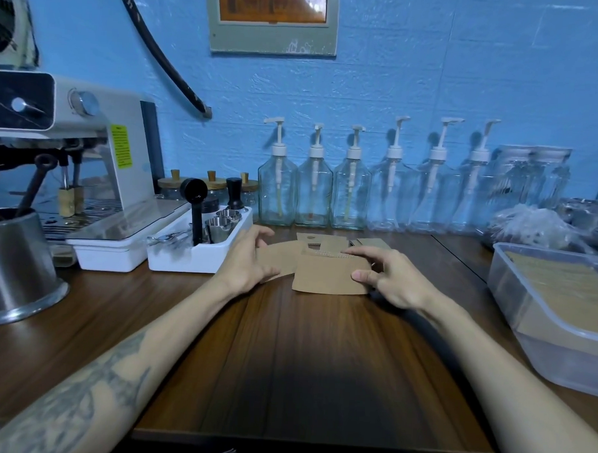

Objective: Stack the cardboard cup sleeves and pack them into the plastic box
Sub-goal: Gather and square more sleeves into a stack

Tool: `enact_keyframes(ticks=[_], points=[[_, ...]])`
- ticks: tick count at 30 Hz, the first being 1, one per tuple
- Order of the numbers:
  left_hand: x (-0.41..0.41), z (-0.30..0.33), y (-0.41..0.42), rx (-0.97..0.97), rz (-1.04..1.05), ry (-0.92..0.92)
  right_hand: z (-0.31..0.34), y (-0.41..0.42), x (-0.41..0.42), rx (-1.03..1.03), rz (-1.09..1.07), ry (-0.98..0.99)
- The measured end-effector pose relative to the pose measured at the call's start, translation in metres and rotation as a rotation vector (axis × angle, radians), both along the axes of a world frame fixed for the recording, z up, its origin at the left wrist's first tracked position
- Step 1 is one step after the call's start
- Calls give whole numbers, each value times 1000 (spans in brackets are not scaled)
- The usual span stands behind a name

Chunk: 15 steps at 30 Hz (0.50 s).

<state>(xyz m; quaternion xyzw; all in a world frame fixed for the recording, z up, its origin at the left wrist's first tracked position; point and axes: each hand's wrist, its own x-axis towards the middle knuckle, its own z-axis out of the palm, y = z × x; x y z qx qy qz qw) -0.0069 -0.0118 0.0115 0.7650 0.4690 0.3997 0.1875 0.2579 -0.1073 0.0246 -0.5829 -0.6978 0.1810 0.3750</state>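
A small stack of brown cardboard cup sleeves lies flat on the wooden table, and my right hand pinches its right edge between thumb and fingers. To its left lies another sleeve, with my left hand gripping its left end. More loose sleeves rest just behind, toward the bottles. At the right edge stands the clear plastic box, holding a layer of brown sleeves.
A white tray with metal cups and a black scoop stands left of my hands, beside an espresso machine and a steel jug. Several pump bottles line the blue wall.
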Motion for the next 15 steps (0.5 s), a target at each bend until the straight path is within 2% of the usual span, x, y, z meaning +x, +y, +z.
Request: enact_keyframes(ticks=[4, 7, 9, 12, 15], points=[[-3, 9, -7, -72, 25, -294, 0, 0, -1, -2, -3, 32], [-9, 23, -14, 7, 41, -554, 1, -1, -3, -9, -8, 30], [-12, 33, -22, 86, 4, -663, 2, -2, -5, -7, -11, 16], [-9, 41, -34, 133, -135, -627, 2, -2, -8, 6, -7, 12], [3, 33, -41, 176, -248, -389, 1, -1, -10, 9, 6, 17]])
